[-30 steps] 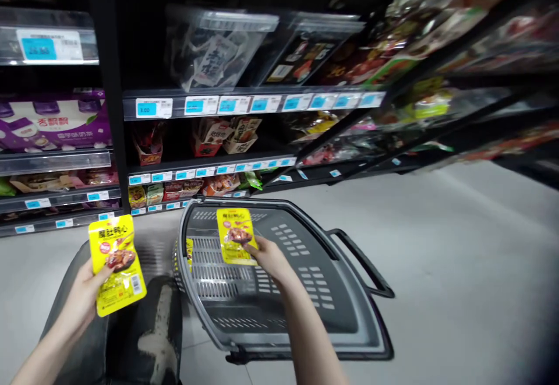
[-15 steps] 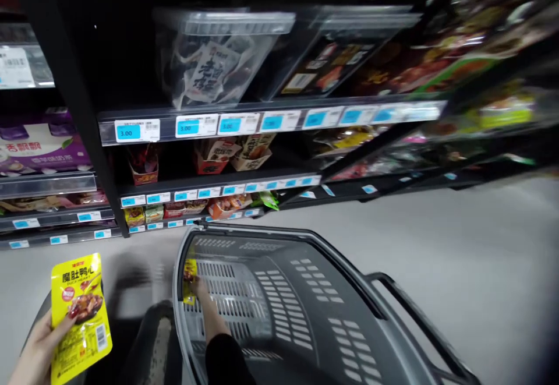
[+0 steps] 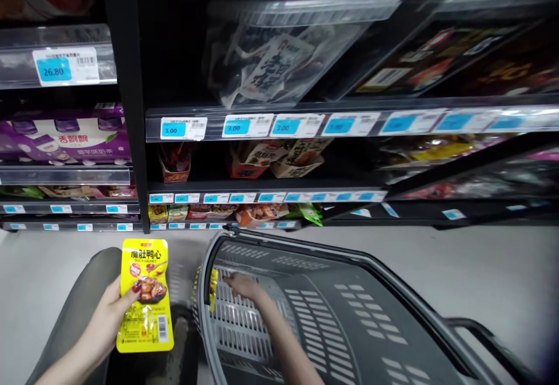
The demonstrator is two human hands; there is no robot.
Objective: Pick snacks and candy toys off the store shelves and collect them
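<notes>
The left hand (image 3: 110, 310) clamps a flat yellow plastic pouch (image 3: 146, 300); inside the grey perforated plastic basket (image 3: 321, 279) at right, the right hand (image 3: 243, 286), fingers parted, hangs near a yellow packet (image 3: 213, 289).

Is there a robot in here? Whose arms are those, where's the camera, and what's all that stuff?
No robot here, just a person using two bare hands. The pictures all come from one camera worn on that person's head, so you look forward and down, nearly as they do.

The left hand holds a yellow packet with a food picture on it. The right hand is inside a grey shopping basket; I can't see anything in it. Near its fingertips is another yellow packet in the basket, partly hidden by the rim.

Ahead are black shop shelves with price tags, small packets and a purple box.
</notes>
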